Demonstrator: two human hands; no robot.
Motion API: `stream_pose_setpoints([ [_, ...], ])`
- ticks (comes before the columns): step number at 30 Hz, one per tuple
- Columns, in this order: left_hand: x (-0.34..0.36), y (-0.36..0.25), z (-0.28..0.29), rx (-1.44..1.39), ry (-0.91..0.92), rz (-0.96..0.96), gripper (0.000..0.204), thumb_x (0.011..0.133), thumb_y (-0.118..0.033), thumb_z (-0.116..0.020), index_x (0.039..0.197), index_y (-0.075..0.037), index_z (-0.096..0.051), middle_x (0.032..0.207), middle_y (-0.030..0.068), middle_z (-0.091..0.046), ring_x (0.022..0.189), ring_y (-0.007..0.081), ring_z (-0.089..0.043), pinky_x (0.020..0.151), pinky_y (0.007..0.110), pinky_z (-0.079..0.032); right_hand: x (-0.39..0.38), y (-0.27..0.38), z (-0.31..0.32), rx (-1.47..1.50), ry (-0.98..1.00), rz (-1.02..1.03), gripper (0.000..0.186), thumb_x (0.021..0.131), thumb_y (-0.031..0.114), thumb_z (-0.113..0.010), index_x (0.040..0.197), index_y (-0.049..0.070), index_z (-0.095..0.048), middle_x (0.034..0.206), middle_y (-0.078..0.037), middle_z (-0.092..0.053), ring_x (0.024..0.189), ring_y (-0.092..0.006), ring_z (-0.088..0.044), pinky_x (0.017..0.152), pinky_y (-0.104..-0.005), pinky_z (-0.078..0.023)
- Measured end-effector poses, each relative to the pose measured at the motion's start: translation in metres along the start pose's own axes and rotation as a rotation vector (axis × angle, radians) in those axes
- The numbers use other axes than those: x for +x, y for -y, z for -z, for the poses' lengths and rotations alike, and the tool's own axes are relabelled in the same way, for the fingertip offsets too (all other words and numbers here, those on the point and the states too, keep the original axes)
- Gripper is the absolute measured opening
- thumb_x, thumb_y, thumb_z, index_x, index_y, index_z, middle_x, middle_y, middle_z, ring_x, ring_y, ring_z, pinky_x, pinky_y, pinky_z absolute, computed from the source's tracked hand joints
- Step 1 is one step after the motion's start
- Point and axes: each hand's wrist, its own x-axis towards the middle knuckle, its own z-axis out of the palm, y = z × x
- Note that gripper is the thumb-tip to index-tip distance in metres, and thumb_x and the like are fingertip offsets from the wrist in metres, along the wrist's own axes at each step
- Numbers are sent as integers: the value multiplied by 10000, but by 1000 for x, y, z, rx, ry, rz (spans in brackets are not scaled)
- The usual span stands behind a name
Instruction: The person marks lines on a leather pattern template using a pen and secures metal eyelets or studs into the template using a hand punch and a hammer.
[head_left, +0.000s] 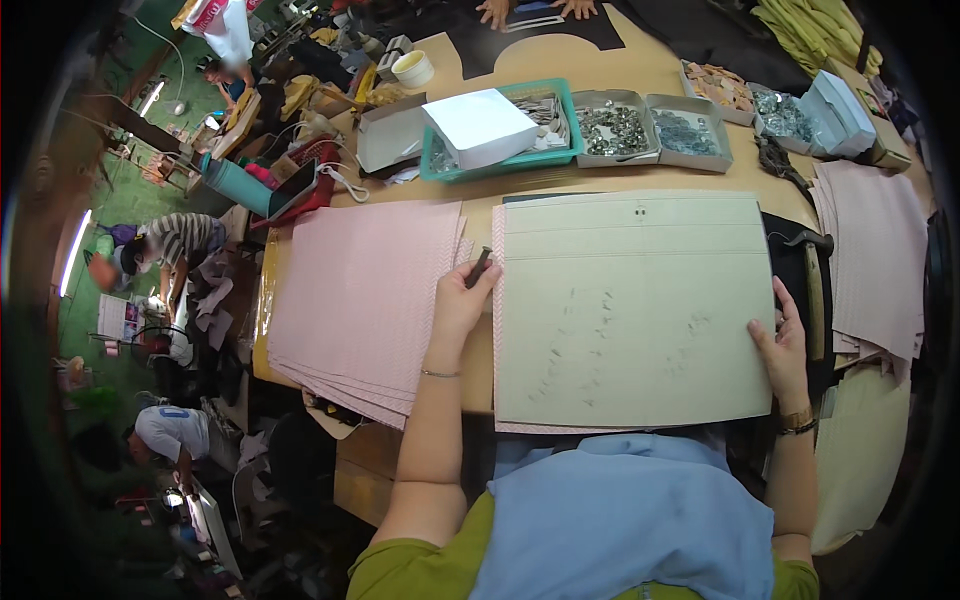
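A large pale green card template (640,310) lies in front of me, with ruled lines, faint pencil marks and two small dark holes near its far edge. Pink patterned sheets (499,330) peek out from under its left side. Between the fingers of my left hand (464,297) is a short dark metal punch (479,267), tilted, just beside the template's left edge. My right hand (784,345) grips the template's right edge, thumb on top. A hammer (813,290) with a wooden handle rests on black material just beyond that hand.
Pink sheets (365,300) are stacked at left, more (872,255) at right. Along the back stand a teal basket (573,130) and boxes of metal fittings (612,130). A teal bottle (240,185) leans at left. Another person's hands (535,10) work across the table.
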Motion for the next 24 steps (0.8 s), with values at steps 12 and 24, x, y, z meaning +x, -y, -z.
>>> stream_pose_setpoints([
  [12,7,2,2,-66,28,70,277,908,-203,-849,1042,19,-749,935,-5,-713,826,55,-606,749,211,-493,10,14,-5,-87,24,-157,746,952,-1,-688,1606,-10,-327,1154,-137,-709,999,-125,-694,877,-271,-573],
  [24,10,3,2,51,14,22,228,921,-218,-826,956,-6,-749,843,-45,-647,763,51,-539,680,219,-450,70,15,7,-819,2,410,517,884,206,-810,1331,15,-637,1283,-184,-643,1194,-359,-602,1048,-425,-478],
])
